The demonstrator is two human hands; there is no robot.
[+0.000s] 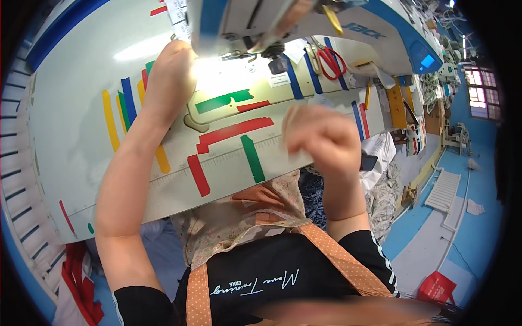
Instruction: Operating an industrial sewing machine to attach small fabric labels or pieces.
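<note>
the sewing machine (372, 46) and red-handled scissors (330, 64) sit beyond the curled right hand (325, 136), grip unclear, as with the left hand (175, 70).

Blue-white sewing machine (359, 42), red scissors handles (330, 62), dotted orange straps (348, 262), seemingly floral apron (217, 231)

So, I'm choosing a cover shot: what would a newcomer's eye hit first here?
Probably the glaring light beneath the blue-and-white sewing machine, top centre, with the left hand beside it. Next, coloured strips across the table and red-handled scissors to the light's right. The blurred right hand hangs right of centre.
</note>
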